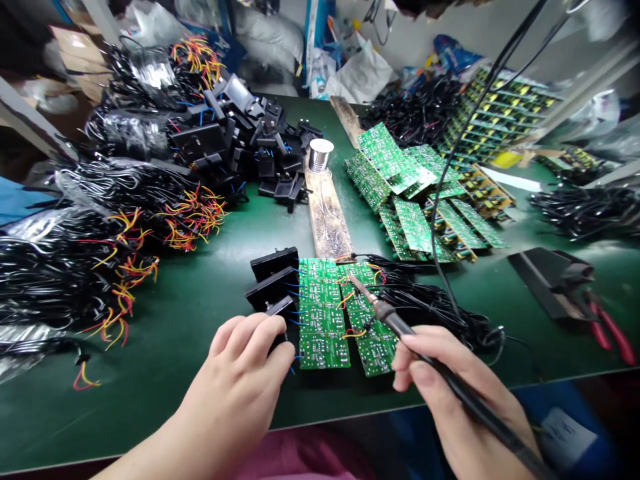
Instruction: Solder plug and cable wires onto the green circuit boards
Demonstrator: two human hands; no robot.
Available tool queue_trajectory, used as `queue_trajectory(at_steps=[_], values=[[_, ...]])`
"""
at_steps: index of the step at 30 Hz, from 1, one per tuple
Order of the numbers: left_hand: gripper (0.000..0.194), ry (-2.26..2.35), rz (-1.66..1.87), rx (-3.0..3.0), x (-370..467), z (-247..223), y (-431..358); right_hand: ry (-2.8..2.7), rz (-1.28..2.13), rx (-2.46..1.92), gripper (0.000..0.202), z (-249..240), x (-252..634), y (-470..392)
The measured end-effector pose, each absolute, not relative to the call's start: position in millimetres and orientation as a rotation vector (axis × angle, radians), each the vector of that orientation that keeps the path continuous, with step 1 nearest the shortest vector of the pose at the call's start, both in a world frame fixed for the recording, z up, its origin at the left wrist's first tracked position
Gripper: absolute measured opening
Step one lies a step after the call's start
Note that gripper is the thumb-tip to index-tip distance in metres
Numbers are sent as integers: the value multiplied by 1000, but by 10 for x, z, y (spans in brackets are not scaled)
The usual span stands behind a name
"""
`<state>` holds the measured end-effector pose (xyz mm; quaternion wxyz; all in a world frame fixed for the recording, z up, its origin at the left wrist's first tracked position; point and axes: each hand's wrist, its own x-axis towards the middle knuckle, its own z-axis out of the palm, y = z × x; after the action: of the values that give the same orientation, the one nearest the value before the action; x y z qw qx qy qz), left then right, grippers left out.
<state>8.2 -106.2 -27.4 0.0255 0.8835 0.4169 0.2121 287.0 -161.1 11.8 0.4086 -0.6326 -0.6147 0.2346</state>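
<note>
In my right hand [450, 387] is a soldering iron [395, 320], gripped like a pen. Its tip is over the upper part of the right green circuit board panel [373, 347], near yellow and red wire ends. Beside it lies another green circuit board panel [320, 313], with blue wires leading left to black adapter housings [273, 287]. My left hand [253, 373] has its fingers closed around the nearest black housing, mostly hidden under them. Black cables [420, 300] run right from the right panel.
A solder spool [321, 155] stands on a scorched wooden strip [327, 213]. Black adapter cases [240, 133] and cable bundles [115, 200] pile up at left. Stacked circuit boards [415, 200] lie at right, near red-handled pliers [607, 327]. A black cord [443, 193] hangs across the right side.
</note>
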Motion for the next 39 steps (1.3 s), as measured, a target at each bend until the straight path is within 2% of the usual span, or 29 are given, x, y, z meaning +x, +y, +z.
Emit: queue_trajectory(at_steps=[4, 12, 25, 39], values=[[17, 1277, 625, 2767, 183, -264, -1077, -1438, 595, -1597, 19, 150, 2983, -1682], [16, 1259, 568, 2831, 188, -255, -1043, -1585, 767, -1615, 9, 224, 2938, -1710], [20, 1242, 537, 2852, 219, -248, -1041, -1634, 858, -1592, 15, 298, 2880, -1629], [20, 1244, 527, 2836, 203, -249, -1053, -1607, 766, -1644, 14, 295, 2882, -1613]])
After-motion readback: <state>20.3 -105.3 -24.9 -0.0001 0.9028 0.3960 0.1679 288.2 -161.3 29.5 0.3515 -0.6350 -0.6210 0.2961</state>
